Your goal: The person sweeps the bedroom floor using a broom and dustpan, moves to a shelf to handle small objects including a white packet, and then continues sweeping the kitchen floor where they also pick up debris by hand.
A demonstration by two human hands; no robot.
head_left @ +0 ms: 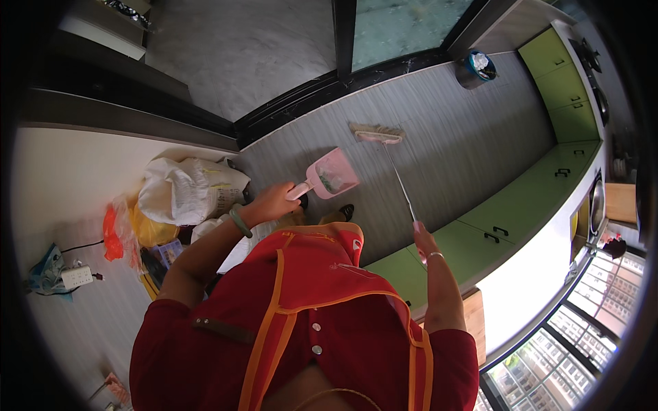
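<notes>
My left hand is closed around the short handle of a pink dustpan, which is held out over the floor. Some green and whitish debris lies in its pan. In my right hand is the pink grip of a broom with a thin metal pole. The broom's head, pink with pale beige bristles, rests on the floor farther out, ahead and to the right of the dustpan. A gap of floor separates the two.
Green cabinets with black handles curve along the right under a white counter. A blue bin with rubbish stands at the far right. White sacks and plastic bags lie at the left wall. A dark-framed glass door stands ahead.
</notes>
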